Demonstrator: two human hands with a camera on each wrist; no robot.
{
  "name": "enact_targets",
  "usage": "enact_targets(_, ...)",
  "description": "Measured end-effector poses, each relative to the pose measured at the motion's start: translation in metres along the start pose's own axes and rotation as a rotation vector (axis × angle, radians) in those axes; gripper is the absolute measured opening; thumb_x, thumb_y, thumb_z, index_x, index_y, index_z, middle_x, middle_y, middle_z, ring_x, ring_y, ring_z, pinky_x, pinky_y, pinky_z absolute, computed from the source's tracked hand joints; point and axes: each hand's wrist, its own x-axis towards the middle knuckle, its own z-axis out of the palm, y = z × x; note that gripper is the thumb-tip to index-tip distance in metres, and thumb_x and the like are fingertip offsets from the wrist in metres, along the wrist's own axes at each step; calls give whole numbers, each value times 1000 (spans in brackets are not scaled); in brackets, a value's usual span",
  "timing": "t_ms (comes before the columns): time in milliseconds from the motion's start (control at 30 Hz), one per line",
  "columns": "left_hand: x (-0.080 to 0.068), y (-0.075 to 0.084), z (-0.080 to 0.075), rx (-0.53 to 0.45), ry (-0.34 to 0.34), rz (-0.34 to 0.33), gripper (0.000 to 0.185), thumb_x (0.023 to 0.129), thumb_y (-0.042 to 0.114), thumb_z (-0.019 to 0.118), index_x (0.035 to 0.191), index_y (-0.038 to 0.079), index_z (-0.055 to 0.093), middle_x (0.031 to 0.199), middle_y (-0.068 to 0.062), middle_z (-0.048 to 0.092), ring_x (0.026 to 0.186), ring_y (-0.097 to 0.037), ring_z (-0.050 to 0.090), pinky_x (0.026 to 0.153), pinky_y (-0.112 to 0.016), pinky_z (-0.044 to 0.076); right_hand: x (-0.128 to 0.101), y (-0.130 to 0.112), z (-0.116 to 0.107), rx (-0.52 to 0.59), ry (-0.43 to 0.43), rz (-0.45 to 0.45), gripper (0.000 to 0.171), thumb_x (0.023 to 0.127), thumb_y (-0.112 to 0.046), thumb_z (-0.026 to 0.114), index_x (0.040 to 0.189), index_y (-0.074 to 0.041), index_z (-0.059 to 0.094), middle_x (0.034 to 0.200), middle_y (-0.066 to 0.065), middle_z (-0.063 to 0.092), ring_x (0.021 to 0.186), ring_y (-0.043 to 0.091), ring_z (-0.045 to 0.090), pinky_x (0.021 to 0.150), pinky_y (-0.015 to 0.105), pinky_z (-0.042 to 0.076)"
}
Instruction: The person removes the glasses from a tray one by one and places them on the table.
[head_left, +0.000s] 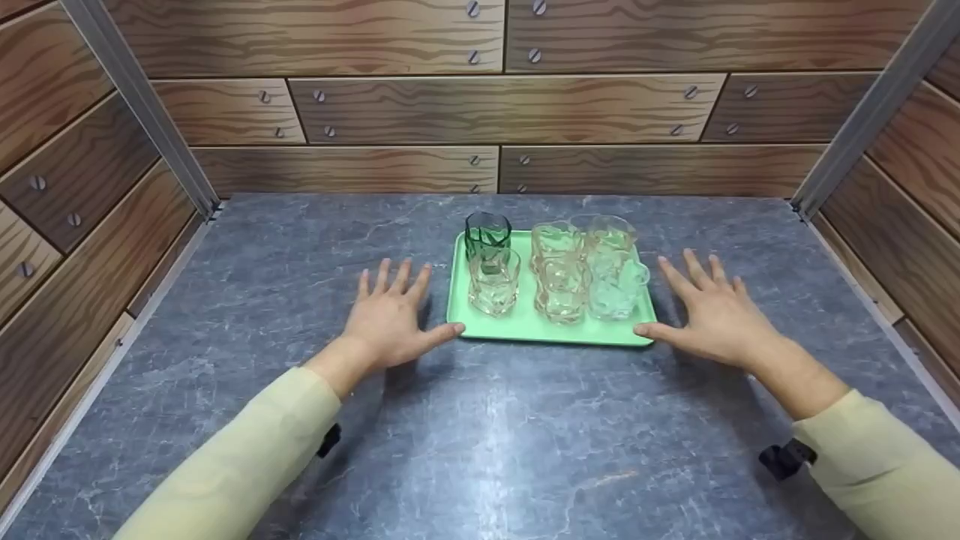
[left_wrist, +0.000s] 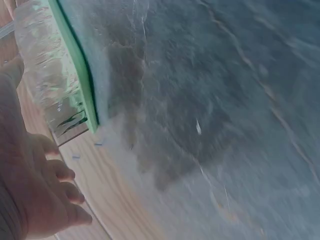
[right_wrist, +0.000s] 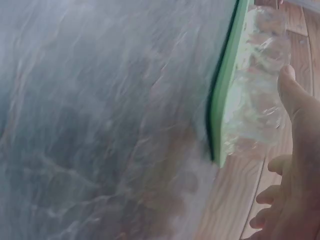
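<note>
My green tray (head_left: 525, 328) lies flat on the grey stone top, just between my spread hands. Six ribbed glasses stand upright on it in two rows: one dark green glass (head_left: 487, 235) at the back left, the rest clear.

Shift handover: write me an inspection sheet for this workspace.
Surface: grey marbled tabletop, bare around the tray.
Job's things: green tray carrying six glasses: one dark green glass, the rest clear glasses.
Clutter: nothing seen.
Hands: left hand and right hand flat, fingers spread, thumbs at the tray's near corners; contact unclear.
Cables: nothing seen.
Surroundings: wood-pattern wall panels on three sides.
</note>
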Motion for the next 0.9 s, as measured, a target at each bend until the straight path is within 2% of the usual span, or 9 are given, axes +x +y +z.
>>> enact_targets(233,23,3,16,0,-66,48,112,91,90,42,171,14,21,173,-21,20,159,-49,12,128,-66,5,16,9,14,41,-74,-27,124,85,-88,58,170,-6,17,171,35,3,151,66,0,114,85,7)
enact_targets(433,36,1,25,-18,-132,60,109,90,89,47,170,19,24,173,-21,21,159,-47,14,129,-61,5,29,10,23,77,-110,-73,120,88,-82,63,164,3,29,170,35,11,151,65,6,116,83,10)
enact_targets(633,43,4,22,-40,-133,114,106,91,85,53,168,16,31,173,-19,23,158,-48,16,131,-55,9,33,12,25,101,-124,-92,118,89,-78,66,162,8,31,170,34,15,153,61,13,119,77,17)
enact_targets(800,46,5,20,-69,-168,137,107,91,83,55,168,12,30,174,-15,20,159,-46,15,131,-52,14,36,12,25,89,-146,-119,109,91,-77,64,159,5,40,167,35,21,152,59,19,118,76,24)
enact_targets(900,48,5,20,-51,-177,155,107,92,83,54,167,10,31,174,-16,19,159,-43,17,131,-50,16,37,11,24,73,-151,-130,106,92,-77,64,155,6,47,165,37,25,152,58,21,118,75,25)
